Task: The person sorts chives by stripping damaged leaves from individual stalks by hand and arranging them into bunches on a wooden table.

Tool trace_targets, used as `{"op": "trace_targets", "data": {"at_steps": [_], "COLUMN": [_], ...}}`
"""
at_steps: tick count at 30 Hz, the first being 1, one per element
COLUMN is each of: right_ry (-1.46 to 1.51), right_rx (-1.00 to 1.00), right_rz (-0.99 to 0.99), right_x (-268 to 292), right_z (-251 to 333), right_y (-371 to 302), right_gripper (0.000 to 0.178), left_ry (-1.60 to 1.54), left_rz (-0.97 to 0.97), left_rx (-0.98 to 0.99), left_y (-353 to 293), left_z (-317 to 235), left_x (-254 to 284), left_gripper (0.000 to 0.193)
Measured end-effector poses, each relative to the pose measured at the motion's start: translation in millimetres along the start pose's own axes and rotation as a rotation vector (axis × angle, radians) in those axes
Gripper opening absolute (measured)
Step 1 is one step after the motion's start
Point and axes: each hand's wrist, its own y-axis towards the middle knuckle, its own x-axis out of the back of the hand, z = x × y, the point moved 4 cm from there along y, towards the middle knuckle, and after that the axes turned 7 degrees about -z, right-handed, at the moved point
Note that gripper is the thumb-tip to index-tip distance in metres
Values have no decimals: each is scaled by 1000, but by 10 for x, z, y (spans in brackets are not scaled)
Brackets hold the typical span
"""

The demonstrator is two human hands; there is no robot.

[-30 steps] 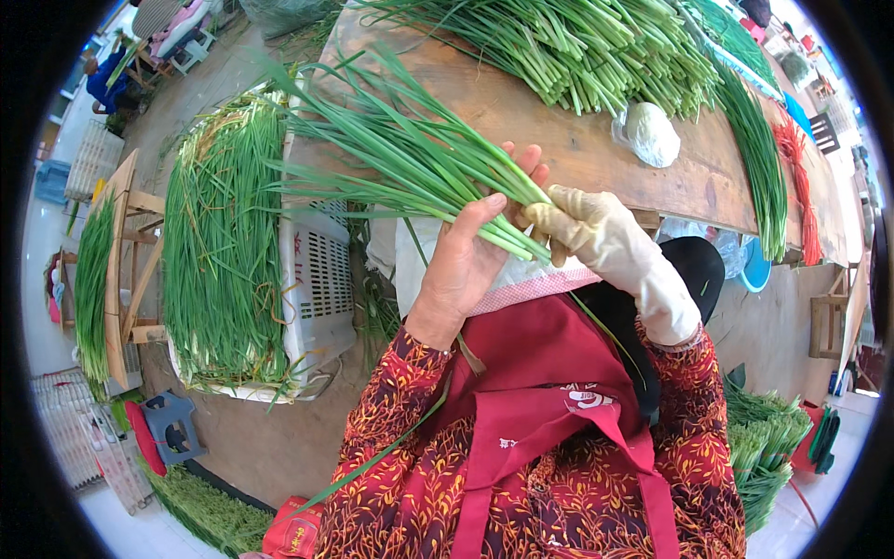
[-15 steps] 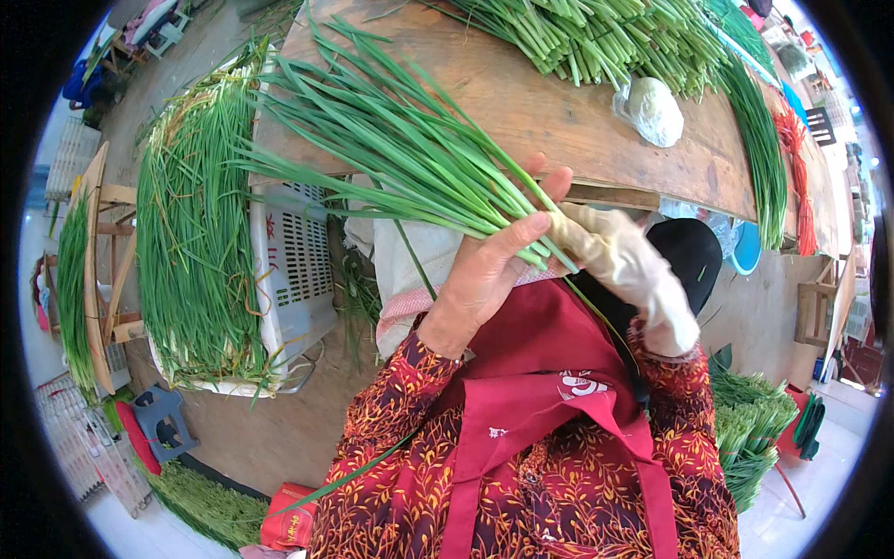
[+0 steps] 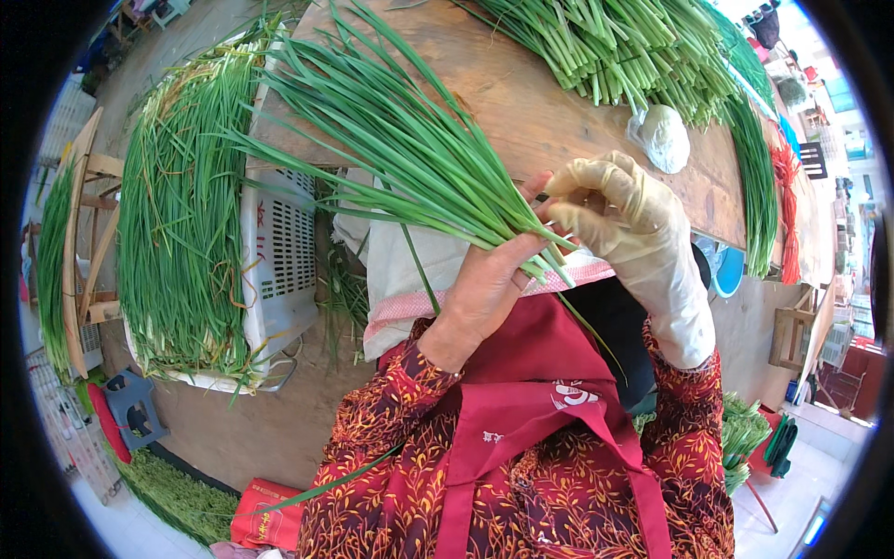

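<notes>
A fan of green garlic chives [image 3: 438, 172] lies across my left hand [image 3: 494, 279], which is bare and closed round the pale stem ends. Its leaves spread up and left over the table's near edge. My right hand [image 3: 643, 242], in a cream rubber glove, is beside the stem ends with its fingers curled and the thumb bent toward them. Whether anything thin is between those fingertips is hidden. A loose chive leaf [image 3: 591, 335] hangs down over my dark red apron [image 3: 549, 363].
On the wooden table [image 3: 521, 93] lie a pile of cut stalks [image 3: 633, 56], a white plastic-wrapped ball [image 3: 665, 140] and red ties [image 3: 787, 205]. Left stands a white crate [image 3: 289, 252] beside heaped chives [image 3: 182, 233]. A blue stool [image 3: 132, 405] is lower left.
My gloved right hand has moved up and slightly off the stem ends, its fingers curling. The left hand keeps its hold on the chives. The whole view has shifted slightly.
</notes>
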Motion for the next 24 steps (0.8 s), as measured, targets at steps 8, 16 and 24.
{"op": "trace_targets", "data": {"at_steps": [8,16,24], "right_ry": [-132,-156,-382], "right_rx": [-112,-29,187], "right_rz": [-73,1,187], "right_x": [-161,-79,-377], "right_z": [-176,-56,3], "right_y": [107,29,139], "right_gripper": [19,7,19], "left_ry": [-3,-82,-42], "left_rz": [-111,23,46], "left_rx": [-2,1,-21], "left_y": [-66,-53,-110], "left_z": [-27,3,12], "left_x": [-66,12,48], "left_gripper": [53,64,34]}}
